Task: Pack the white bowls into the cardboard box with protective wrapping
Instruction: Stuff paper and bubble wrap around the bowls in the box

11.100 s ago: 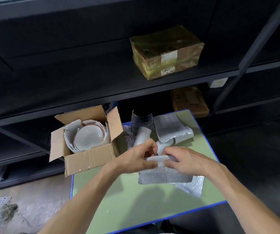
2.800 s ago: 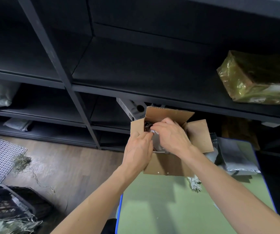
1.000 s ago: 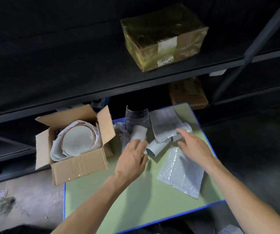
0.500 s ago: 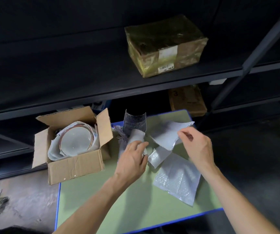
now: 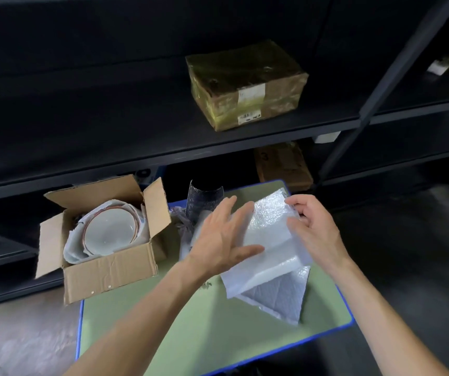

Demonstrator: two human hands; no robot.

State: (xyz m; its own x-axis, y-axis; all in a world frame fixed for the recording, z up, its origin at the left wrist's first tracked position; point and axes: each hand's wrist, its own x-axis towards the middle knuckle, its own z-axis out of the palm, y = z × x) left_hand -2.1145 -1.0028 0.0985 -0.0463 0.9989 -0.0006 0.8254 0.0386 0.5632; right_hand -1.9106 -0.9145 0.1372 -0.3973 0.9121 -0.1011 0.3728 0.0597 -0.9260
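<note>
White bowl (image 5: 108,232) inside cardboard box (image 5: 109,272)

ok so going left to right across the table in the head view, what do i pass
cardboard box holding a white bowl → left hand, flat on the wrap → bubble wrap sheet → right hand, pinching that sheet

The open cardboard box (image 5: 109,264) sits at the left rear corner of the green table (image 5: 190,329) and holds a white bowl (image 5: 108,234) nested in wrapping. The right hand (image 5: 312,232) pinches the upper edge of a bubble wrap sheet (image 5: 269,240). The left hand (image 5: 223,240), fingers straight, lies flat against its left side.
</note>
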